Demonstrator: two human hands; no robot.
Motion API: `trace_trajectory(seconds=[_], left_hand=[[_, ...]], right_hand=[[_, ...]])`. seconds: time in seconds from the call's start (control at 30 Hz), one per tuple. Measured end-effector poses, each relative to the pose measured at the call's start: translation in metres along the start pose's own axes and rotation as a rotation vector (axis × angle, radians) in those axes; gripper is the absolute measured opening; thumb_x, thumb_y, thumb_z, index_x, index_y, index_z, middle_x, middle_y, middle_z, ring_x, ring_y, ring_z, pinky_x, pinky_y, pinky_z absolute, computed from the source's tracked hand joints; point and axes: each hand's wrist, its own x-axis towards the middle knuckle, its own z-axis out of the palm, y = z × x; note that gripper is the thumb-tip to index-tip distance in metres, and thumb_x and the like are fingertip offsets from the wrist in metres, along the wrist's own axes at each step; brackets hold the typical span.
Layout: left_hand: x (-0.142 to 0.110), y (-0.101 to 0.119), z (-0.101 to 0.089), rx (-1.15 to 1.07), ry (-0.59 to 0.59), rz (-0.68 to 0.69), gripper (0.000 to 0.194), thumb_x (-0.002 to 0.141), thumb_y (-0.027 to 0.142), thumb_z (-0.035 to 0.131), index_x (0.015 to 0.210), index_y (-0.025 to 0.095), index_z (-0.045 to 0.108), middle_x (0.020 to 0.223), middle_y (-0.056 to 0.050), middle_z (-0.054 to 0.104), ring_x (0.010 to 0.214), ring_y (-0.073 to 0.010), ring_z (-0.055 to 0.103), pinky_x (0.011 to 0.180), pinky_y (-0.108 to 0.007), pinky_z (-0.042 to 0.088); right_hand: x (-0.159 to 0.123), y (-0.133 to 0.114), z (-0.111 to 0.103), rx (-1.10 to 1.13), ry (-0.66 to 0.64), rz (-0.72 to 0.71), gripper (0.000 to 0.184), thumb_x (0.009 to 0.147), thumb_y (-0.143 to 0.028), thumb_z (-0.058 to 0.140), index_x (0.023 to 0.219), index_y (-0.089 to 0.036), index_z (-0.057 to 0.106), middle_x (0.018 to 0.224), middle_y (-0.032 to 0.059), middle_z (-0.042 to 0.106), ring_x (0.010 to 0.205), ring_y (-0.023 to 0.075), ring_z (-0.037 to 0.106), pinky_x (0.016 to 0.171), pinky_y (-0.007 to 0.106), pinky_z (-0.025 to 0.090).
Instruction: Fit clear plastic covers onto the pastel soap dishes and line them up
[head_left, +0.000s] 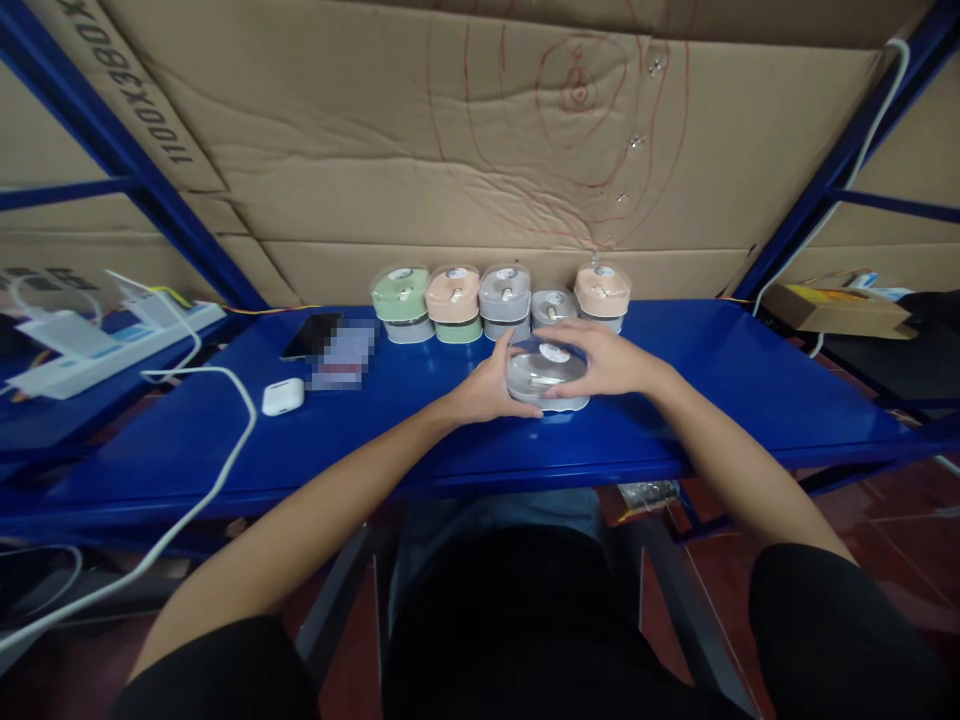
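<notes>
Your left hand [486, 390] and right hand [606, 360] grasp the clear container [537, 392] from opposite ends; neither grip is released. The container sits on the blue tabletop [757, 400], directly ahead of you, its long axis running left to right. Your right hand is nearer the top, its fingers reaching over the lid [541, 358]. Your left fingers [517, 405] wrap the left end. A row of lidded tubs [504, 300] stands just behind.
</notes>
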Motion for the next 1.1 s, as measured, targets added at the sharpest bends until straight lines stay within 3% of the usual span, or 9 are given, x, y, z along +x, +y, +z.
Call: trace_trajectory(seconds=[0.1, 0.3, 0.5, 0.63, 0.87, 1.0, 1.1], left_hand=[[0.0, -0.002, 0.0, -0.02, 0.0, -0.013, 0.172, 0.061, 0.054, 0.109, 0.184, 0.027, -0.007, 0.173, -0.028, 0.052, 0.163, -0.0517, 0.049, 0.133, -0.074, 0.037], [-0.003, 0.004, -0.007, -0.012, 0.004, -0.027, 0.172, 0.063, 0.048, 0.11, 0.184, 0.03, -0.012, 0.174, -0.028, 0.053, 0.163, -0.0508, 0.051, 0.134, -0.075, 0.036], [-0.003, 0.004, -0.009, -0.006, 0.008, -0.061, 0.174, 0.06, 0.048, 0.11, 0.184, 0.03, -0.011, 0.177, -0.027, 0.051, 0.164, -0.0509, 0.05, 0.132, -0.073, 0.039], [-0.002, 0.005, -0.01, 0.001, -0.009, -0.065, 0.173, 0.061, 0.049, 0.109, 0.184, 0.027, -0.01, 0.176, -0.027, 0.052, 0.163, -0.0494, 0.052, 0.131, -0.069, 0.043], [-0.003, 0.003, -0.011, 0.001, -0.02, -0.056, 0.167, 0.062, 0.056, 0.106, 0.184, 0.024, -0.003, 0.176, -0.028, 0.051, 0.166, -0.0496, 0.046, 0.134, -0.069, 0.037], [-0.005, 0.004, -0.015, 0.064, 0.003, -0.072, 0.157, 0.065, 0.059, 0.104, 0.184, 0.022, 0.009, 0.169, -0.029, 0.058, 0.164, -0.0495, 0.049, 0.131, -0.069, 0.039], [-0.007, 0.006, -0.018, 0.082, 0.024, -0.074, 0.14, 0.077, 0.063, 0.095, 0.184, 0.023, 0.014, 0.159, -0.024, 0.068, 0.157, -0.0441, 0.057, 0.131, -0.065, 0.041]], right_hand=[[0.003, -0.004, 0.01, -0.021, -0.045, 0.017, 0.095, 0.085, -0.072, 0.087, 0.164, -0.026, 0.064, 0.146, 0.0156, 0.073, 0.136, 0.0412, 0.068, 0.117, 0.059, 0.055], [0.004, -0.005, 0.016, -0.031, -0.151, 0.093, 0.093, 0.089, -0.072, 0.082, 0.167, -0.025, 0.061, 0.139, 0.0156, 0.07, 0.122, 0.0366, 0.071, 0.11, 0.054, 0.058], [0.008, -0.007, 0.019, -0.024, -0.155, 0.057, 0.09, 0.093, -0.069, 0.078, 0.167, -0.023, 0.061, 0.139, 0.0169, 0.067, 0.119, 0.0354, 0.07, 0.109, 0.053, 0.058], [0.01, -0.01, 0.015, -0.076, -0.158, 0.049, 0.088, 0.088, -0.066, 0.084, 0.164, -0.027, 0.066, 0.137, 0.0159, 0.068, 0.116, 0.0363, 0.07, 0.106, 0.054, 0.059], [0.005, 0.0, 0.025, -0.041, -0.145, 0.091, 0.089, 0.094, -0.068, 0.078, 0.169, -0.027, 0.059, 0.139, 0.0155, 0.069, 0.12, 0.0361, 0.072, 0.111, 0.055, 0.058], [-0.011, -0.004, 0.022, -0.068, -0.132, 0.124, 0.088, 0.095, -0.073, 0.074, 0.169, -0.027, 0.058, 0.141, 0.0176, 0.067, 0.127, 0.0395, 0.07, 0.114, 0.058, 0.057], [-0.048, -0.004, 0.003, -0.136, -0.116, 0.225, 0.087, 0.096, -0.077, 0.07, 0.168, -0.029, 0.059, 0.137, 0.0178, 0.068, 0.124, 0.0407, 0.07, 0.112, 0.059, 0.058]])
